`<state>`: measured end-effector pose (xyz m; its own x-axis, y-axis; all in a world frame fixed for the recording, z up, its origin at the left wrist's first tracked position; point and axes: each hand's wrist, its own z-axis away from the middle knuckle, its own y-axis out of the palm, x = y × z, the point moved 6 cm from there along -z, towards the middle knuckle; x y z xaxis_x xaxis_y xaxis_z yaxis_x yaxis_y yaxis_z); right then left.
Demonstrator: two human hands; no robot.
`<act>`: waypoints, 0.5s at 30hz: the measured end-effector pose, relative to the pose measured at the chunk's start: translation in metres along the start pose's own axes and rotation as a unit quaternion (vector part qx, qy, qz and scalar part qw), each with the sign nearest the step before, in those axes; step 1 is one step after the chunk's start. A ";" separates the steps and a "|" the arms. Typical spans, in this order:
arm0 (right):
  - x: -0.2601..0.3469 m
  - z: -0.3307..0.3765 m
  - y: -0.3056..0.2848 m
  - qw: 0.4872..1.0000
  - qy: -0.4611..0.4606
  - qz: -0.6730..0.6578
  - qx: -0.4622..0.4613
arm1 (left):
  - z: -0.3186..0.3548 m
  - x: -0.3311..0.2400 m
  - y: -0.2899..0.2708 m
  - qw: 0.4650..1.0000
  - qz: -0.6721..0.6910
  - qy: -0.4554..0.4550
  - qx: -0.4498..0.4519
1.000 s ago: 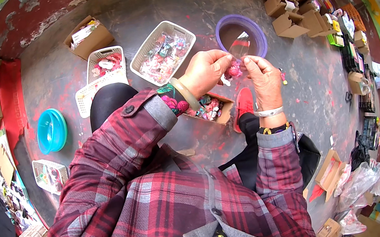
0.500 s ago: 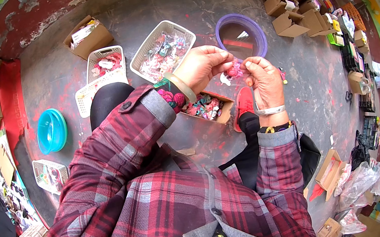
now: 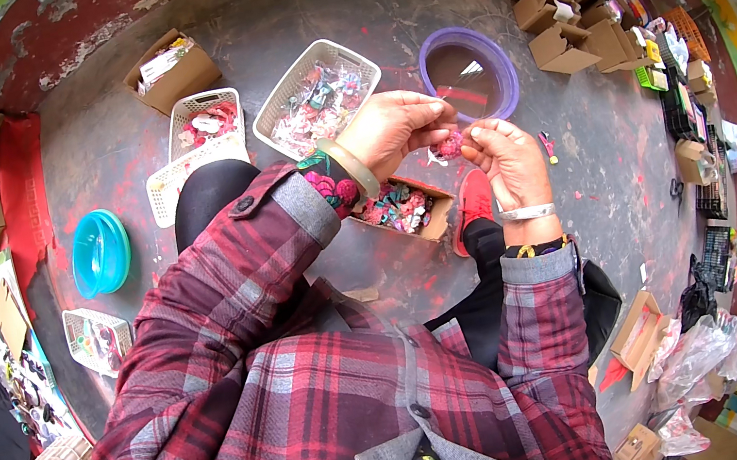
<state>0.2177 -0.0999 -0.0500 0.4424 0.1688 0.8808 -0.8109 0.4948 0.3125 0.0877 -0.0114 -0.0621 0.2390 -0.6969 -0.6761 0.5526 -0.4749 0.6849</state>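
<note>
A small pink ruffled piece (image 3: 449, 147) hangs between my two hands, with a bit of white at its left side. My left hand (image 3: 391, 132) pinches its upper left part between thumb and fingertips. From the right, my right hand (image 3: 513, 157) grips its edge with thumb and forefinger, the other fingers curled. What kind of item it is, I cannot make out. Right below the hands stands an open cardboard box (image 3: 439, 220) full of small colourful pieces, partly covered by my left wrist.
Beyond my hands are a white plastic basket (image 3: 265, 110) of clear-wrapped pieces and a purple-rimmed basin (image 3: 516, 86). White baskets (image 3: 165, 195) and turquoise basins (image 3: 101, 252) stand to the left. Several cardboard boxes (image 3: 561, 46) line the right wall. My red shoe (image 3: 474, 201) is beside the box.
My fingers have shifted slightly around the pink piece, and my right hand has lowered a little. The pink piece has turned and looks more bunched; less of its white bit shows.
</note>
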 end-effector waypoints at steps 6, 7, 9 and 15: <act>0.059 0.043 0.047 0.717 -0.473 0.497 -0.122 | 0.003 0.004 0.003 0.997 -0.069 -0.015 -0.031; 0.054 0.043 0.049 0.723 -0.459 0.503 -0.115 | 0.003 0.006 0.005 0.996 -0.080 -0.026 -0.031; 0.048 0.041 0.053 0.714 -0.462 0.519 -0.087 | 0.005 0.007 0.011 0.995 -0.092 -0.025 -0.020; 0.043 0.040 0.055 0.646 -0.475 0.591 -0.090 | 0.004 0.002 0.016 0.958 -0.280 0.058 -0.001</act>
<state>0.1768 -0.0993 0.0193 -0.9484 -0.0384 0.3146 -0.2729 0.6039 -0.7489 0.0940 -0.0225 -0.0512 -0.0083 -0.2679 -0.9634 0.6210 -0.7566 0.2050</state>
